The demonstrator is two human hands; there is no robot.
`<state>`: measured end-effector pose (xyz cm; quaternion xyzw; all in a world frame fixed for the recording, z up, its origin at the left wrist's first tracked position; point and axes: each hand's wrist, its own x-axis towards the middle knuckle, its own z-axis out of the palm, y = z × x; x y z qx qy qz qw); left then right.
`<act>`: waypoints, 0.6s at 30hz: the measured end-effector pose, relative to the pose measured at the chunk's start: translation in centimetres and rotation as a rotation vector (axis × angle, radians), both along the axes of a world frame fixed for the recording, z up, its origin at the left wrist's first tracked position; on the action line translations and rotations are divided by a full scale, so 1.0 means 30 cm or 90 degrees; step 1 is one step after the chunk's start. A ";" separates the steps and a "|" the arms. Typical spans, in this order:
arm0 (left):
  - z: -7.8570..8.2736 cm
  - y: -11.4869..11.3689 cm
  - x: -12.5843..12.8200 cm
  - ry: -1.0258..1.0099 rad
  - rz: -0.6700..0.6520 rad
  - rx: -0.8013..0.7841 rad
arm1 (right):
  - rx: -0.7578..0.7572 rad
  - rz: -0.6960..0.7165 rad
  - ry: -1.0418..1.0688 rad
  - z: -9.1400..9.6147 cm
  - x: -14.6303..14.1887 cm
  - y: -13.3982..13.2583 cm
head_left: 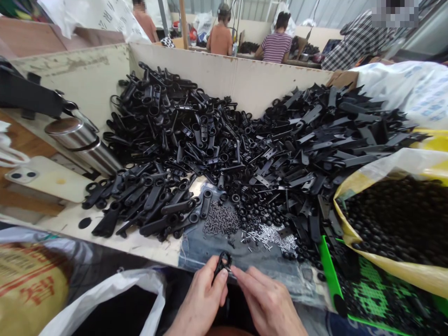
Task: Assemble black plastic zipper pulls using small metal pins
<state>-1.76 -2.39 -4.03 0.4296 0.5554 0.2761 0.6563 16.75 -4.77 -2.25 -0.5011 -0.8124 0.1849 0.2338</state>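
Note:
My left hand (205, 291) is closed on a black plastic part with a ringed end (224, 257), held up over the front edge of the table. Close against that part, the fingertips of my right hand (268, 296) are pinched together. A small pale glint shows at those fingertips, too small to name. Just beyond my hands lie a heap of small dark grey screws (220, 219), a scatter of silver pins (271, 235) and a pile of round black pieces (261, 212). They rest on a blue cloth (206, 247).
Black ringed parts (168, 126) and flat black strips (315, 135) are heaped behind. At right stand a yellow sack of black pieces (341, 196) and a green basket (329, 275). A steel flask (84, 140) and phone (49, 179) are left; an open white sack (101, 294) is below. People sit beyond.

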 end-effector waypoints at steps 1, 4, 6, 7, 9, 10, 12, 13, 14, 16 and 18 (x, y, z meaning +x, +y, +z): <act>-0.002 0.000 0.003 -0.016 0.005 -0.013 | 0.006 -0.001 -0.014 0.001 -0.002 0.000; -0.008 -0.002 0.016 -0.058 0.039 -0.052 | 0.064 -0.003 -0.084 0.007 -0.013 0.002; -0.012 -0.005 0.027 -0.067 0.063 -0.069 | 0.116 -0.014 -0.128 0.017 -0.026 0.004; -0.014 -0.007 0.032 -0.066 0.067 -0.075 | 0.138 -0.023 -0.144 0.022 -0.034 0.005; -0.017 -0.011 0.042 -0.063 0.074 -0.081 | 0.165 -0.041 -0.175 0.030 -0.051 0.003; -0.016 -0.013 0.047 -0.065 0.082 -0.080 | 0.170 -0.049 -0.191 0.033 -0.060 0.000; -0.014 -0.016 0.054 -0.079 0.104 -0.081 | 0.170 -0.056 -0.212 0.031 -0.073 -0.009; -0.012 -0.017 0.056 -0.090 0.115 -0.086 | 0.163 -0.057 -0.216 0.028 -0.078 -0.015; -0.010 -0.018 0.057 -0.101 0.119 -0.094 | 0.154 -0.058 -0.216 0.024 -0.081 -0.021; -0.007 -0.016 0.054 -0.114 0.110 -0.107 | 0.131 -0.063 -0.216 0.020 -0.083 -0.028; -0.006 -0.011 0.046 -0.114 0.086 -0.100 | 0.089 -0.065 -0.236 0.029 -0.082 -0.025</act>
